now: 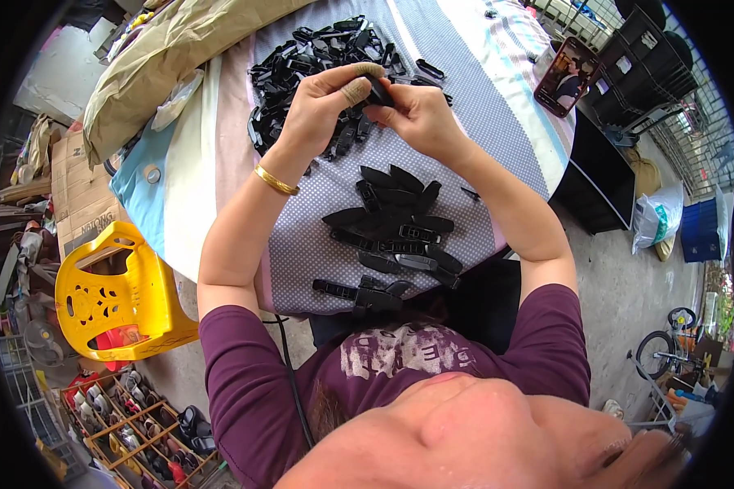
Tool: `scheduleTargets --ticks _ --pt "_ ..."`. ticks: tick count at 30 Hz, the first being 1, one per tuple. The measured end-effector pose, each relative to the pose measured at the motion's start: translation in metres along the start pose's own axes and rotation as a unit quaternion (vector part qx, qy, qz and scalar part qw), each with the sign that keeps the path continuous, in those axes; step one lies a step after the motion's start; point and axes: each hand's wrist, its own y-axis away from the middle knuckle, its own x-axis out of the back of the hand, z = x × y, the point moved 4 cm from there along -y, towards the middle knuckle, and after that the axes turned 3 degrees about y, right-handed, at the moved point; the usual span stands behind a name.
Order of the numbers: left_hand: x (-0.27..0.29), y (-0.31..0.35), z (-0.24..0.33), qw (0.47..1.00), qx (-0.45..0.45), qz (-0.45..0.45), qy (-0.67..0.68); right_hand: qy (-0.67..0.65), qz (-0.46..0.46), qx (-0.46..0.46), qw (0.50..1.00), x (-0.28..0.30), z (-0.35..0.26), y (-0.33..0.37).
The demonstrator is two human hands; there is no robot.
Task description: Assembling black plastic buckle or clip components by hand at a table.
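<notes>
Across a cloth-covered counter (497,106), a large heap of black buckle-like pieces (302,65) lies toward the far side; a smaller loose group of black parts (395,200) sits nearer the body, probably for easy reach. Over the heap, the left grip (318,106) and right grip (426,121) are both closed on one small black piece (378,92), seemingly pinched from two sides to steady it. Tan coverings (356,91) wrap the left thumb and a finger, perhaps for protection.
</notes>
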Motion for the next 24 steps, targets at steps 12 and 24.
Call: scheduleTargets --ticks 12,24 --pt "-0.066 0.016 -0.031 0.868 -0.006 -0.245 -0.432 0.352 0.127 0.018 0.927 0.061 0.123 -0.038" --pt "-0.046 -0.008 -0.022 0.939 0.032 0.041 -0.339 -0.272 0.149 -0.075 0.948 0.069 0.082 -0.023"
